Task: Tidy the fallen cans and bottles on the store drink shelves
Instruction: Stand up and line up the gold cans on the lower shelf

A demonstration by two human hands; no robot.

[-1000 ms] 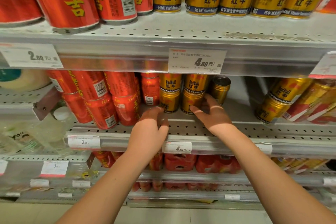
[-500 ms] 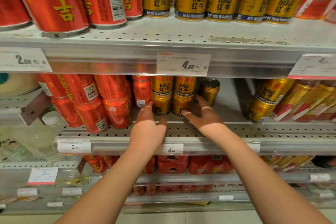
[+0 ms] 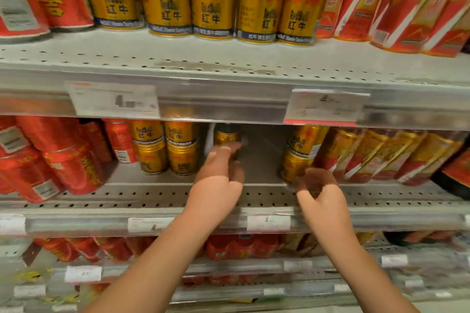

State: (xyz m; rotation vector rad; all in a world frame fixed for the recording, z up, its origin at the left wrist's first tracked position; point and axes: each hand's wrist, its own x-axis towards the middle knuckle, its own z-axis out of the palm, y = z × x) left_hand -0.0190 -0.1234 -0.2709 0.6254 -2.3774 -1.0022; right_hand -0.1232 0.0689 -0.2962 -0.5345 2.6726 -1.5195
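A lone gold Red Bull can [image 3: 227, 134] stands tilted at the back of the middle shelf [image 3: 162, 195], in a gap between gold stacks. My left hand [image 3: 218, 180] reaches into that gap, and its fingertips lie against the can's lower front. Blur hides whether they close round it. To the right, two leaning stacked gold cans [image 3: 297, 157] tip against slanted red-and-gold cartons [image 3: 381, 157]. My right hand [image 3: 321, 194] hovers just below the lower of these cans, fingers loosely curled and holding nothing.
Two neat gold stacks [image 3: 166, 147] and leaning red cans [image 3: 58, 160] fill the left of the middle shelf. The top shelf carries upright gold cans [image 3: 213, 2], red cans and cartons. Price tags [image 3: 113, 99] hang on the rail overhead. Lower shelves hold red packs [image 3: 234, 246].
The view has swung right and closer. My left hand moved from the gold stacks to the lone tilted can. My right hand left that can and went right to the leaning stack.
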